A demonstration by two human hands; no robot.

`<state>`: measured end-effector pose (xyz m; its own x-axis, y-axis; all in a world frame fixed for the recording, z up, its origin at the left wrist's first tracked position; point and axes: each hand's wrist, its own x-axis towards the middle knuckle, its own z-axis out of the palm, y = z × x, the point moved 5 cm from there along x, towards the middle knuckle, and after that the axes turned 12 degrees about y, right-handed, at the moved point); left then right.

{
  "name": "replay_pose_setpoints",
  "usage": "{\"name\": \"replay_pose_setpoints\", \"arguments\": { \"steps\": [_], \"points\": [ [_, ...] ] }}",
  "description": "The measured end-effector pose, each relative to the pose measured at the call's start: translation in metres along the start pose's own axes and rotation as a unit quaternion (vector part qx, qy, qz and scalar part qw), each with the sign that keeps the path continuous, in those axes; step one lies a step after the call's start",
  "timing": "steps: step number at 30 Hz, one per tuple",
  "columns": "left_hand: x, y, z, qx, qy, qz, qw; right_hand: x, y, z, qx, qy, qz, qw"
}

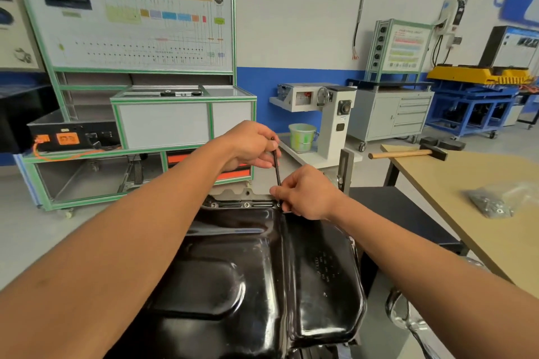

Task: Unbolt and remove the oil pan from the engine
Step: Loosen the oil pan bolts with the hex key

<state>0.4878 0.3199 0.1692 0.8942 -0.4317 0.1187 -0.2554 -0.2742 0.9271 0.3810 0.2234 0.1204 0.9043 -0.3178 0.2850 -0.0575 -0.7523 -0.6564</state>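
Note:
A glossy black oil pan (248, 271) fills the lower middle of the head view, lying bottom-up on the engine. Bolts (246, 205) show along its far flange. A thin black hex key (276, 165) stands nearly upright over the far right corner of the flange. My left hand (250, 144) grips the key's top end. My right hand (306, 192) pinches the key's lower part right above a bolt, and its fingers hide the tip.
A tan workbench (466, 198) stands to the right with a hammer (408, 153) and a plastic bag of hardware (493, 201) on it. Beyond the engine stand a green-framed training board (131, 23), a white engine stand (332, 122) and a green bucket (302, 137).

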Motion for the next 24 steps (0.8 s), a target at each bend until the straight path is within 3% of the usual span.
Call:
{"name": "replay_pose_setpoints", "arguments": {
  "steps": [3,5,8,13,16,18,20,24],
  "points": [
    [-0.008,-0.022,-0.035,0.000,-0.006,-0.072,0.997,0.007,-0.019,-0.002,-0.097,-0.064,-0.064,0.991],
    [-0.020,-0.037,-0.062,0.068,-0.040,-0.091,0.993,0.010,-0.032,-0.001,-0.147,-0.123,-0.098,0.977],
    [-0.039,-0.049,-0.080,0.191,-0.105,-0.096,0.971,0.013,-0.047,0.000,-0.223,-0.198,-0.143,0.944],
    [-0.038,-0.034,-0.080,0.285,-0.161,-0.069,0.942,0.014,-0.055,0.002,-0.295,-0.237,-0.190,0.906],
    [-0.029,-0.015,-0.088,0.205,-0.119,-0.045,0.971,0.012,-0.064,-0.007,-0.245,-0.240,-0.184,0.921],
    [-0.022,-0.002,-0.096,0.071,-0.051,-0.034,0.996,0.014,-0.072,-0.012,-0.148,-0.214,-0.163,0.952],
    [-0.017,0.006,-0.098,-0.047,0.017,-0.024,0.998,0.015,-0.073,-0.010,-0.026,-0.186,-0.105,0.977],
    [-0.016,0.001,-0.066,-0.072,0.067,0.009,0.995,0.011,-0.058,0.015,0.033,-0.198,-0.013,0.980]
  ]
}}
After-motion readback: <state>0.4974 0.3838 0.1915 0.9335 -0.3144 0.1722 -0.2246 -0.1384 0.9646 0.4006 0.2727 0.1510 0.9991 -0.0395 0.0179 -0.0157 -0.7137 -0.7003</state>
